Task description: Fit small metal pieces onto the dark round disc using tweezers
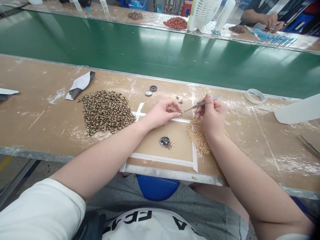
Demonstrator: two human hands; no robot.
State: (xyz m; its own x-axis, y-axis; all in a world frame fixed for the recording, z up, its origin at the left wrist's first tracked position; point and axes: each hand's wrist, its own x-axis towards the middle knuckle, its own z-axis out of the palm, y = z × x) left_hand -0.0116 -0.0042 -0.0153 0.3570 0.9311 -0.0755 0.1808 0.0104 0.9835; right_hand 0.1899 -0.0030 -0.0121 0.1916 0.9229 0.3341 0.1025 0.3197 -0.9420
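My left hand [162,113] is closed, thumb and fingers pinching a tiny dark piece [181,112] at the fingertips. My right hand [213,116] grips a pair of metal tweezers [197,105], whose tips point left, close to that piece. Whether they touch it I cannot tell. Under and beside the right hand lies a pile of small tan beads [198,140]. Nearer to me, a small round dish [165,141] holds something dark and shiny, with brownish spots next to it. To the left spreads a large heap of small dark-and-cream pieces [106,111]. A few loose bits [180,101] lie behind my fingers.
White tape strips [160,159] mark the brown worktop. Two small round lids [151,90], a tape roll [255,96], a white container [298,110] and other tweezers [308,145] lie around. Beyond the green belt [140,46], a co-worker's hands [272,23] handle blue pieces.
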